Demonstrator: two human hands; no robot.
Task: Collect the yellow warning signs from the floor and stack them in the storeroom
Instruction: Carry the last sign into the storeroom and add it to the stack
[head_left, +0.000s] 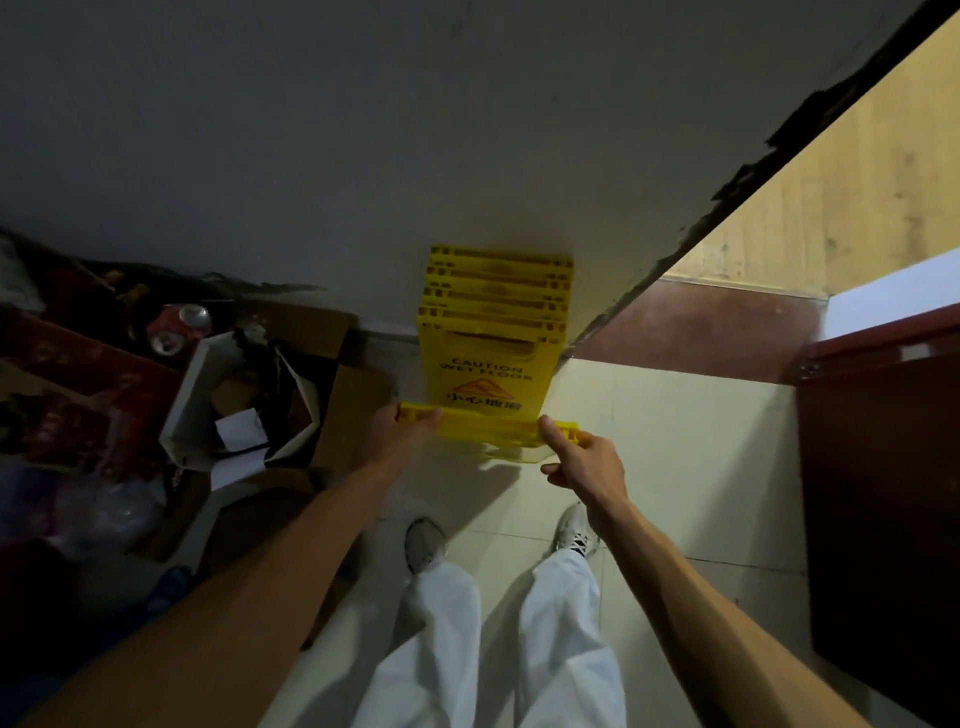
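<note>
Now both hands, left hand (410, 423) and right hand (576, 457), grip a folded yellow plastic wet-floor sign (488, 428); just beyond the fingers, the leaning sign stack (496, 306) could topple if bumped.

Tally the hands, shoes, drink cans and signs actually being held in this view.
Hands: 2, left hand and right hand
Shoes: 2
Drink cans: 2
Held sign, in both hands' grip: 1
Total: 7
The sign stack at the wall overlaps too much to count.
</note>
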